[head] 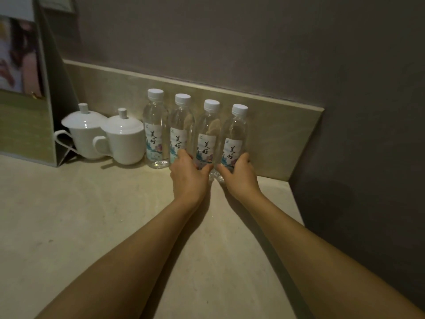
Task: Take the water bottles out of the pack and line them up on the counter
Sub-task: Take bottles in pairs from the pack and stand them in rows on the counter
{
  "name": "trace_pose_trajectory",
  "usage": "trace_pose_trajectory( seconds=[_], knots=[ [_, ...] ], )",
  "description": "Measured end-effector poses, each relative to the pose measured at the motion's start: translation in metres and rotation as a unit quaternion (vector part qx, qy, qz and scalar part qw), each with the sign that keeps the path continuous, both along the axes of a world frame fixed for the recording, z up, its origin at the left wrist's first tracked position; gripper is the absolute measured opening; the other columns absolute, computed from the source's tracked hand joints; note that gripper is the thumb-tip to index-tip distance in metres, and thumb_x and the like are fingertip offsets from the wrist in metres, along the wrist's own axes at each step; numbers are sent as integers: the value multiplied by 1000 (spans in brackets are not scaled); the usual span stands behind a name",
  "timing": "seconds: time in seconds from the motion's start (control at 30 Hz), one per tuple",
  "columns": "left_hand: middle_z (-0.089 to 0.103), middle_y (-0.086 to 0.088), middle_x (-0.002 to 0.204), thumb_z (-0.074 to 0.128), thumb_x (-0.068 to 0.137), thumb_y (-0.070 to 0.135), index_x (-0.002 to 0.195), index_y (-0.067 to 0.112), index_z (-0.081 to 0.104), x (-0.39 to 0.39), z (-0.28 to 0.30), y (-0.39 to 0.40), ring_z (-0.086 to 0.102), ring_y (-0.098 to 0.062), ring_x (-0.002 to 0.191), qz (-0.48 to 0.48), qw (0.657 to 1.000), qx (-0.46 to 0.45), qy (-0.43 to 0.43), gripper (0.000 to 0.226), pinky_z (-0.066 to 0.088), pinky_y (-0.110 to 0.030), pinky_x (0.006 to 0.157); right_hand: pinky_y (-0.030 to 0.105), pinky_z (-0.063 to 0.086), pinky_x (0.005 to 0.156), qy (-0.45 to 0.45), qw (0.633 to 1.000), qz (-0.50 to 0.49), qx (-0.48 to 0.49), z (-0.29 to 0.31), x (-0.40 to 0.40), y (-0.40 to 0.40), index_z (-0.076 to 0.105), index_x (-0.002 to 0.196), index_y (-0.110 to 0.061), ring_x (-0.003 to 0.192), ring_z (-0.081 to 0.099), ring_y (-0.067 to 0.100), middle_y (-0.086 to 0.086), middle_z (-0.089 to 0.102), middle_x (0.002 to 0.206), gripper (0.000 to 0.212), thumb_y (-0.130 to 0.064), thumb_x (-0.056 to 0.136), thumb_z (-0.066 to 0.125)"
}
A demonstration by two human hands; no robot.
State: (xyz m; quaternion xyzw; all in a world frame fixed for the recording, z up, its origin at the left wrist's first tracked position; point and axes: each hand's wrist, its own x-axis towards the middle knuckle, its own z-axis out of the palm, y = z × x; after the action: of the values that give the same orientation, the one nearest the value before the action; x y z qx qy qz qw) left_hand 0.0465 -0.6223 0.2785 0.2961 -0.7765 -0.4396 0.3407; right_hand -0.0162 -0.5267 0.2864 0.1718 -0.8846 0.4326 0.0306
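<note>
4 clear water bottles point(195, 132) with white caps and printed labels stand upright on the pale counter point(92, 215), side by side along the far backsplash, nearly touching.
</note>
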Motion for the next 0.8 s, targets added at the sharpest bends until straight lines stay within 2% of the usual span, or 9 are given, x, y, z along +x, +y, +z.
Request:
trace_pose_trajectory(
  seconds=[0.13,0.27,0.43,0.8],
  knots=[
    [67,-14,99,78,82,26,109,4,53,-2,0,-1,61,-35,103,1,1000,-7,-3,43,49,-50,91,35,48,84,2,1000,-2,5,0,-1,-3,37,124,-6,119,57,34,18,51,134,51,-31,91,66],
    [68,-15,101,78,83,26,113,3,54,-3,1,-2,62,-35,105,-1,1000,-13,-3,45,50,-49,92,33,47,83,7,1000,0,10,-1,-1,-3,36,125,-6,120,55,33,18,50,134,52,-30,91,66],
    [68,-15,102,78,82,27,113,4,53,-2,1,-3,61,-34,105,-5,1000,-16,-8,46,51,-45,90,43,51,95,2,1000,-5,15,1,0,-4,36,125,-6,121,55,34,18,50,134,54,-32,90,67],
    [67,-16,104,78,82,30,111,5,52,1,0,-5,61,-35,106,-18,999,-24,-14,47,50,-45,90,39,49,89,7,1000,-18,21,0,2,-5,36,128,-5,120,55,34,17,50,134,53,-33,92,64]
  ],
)
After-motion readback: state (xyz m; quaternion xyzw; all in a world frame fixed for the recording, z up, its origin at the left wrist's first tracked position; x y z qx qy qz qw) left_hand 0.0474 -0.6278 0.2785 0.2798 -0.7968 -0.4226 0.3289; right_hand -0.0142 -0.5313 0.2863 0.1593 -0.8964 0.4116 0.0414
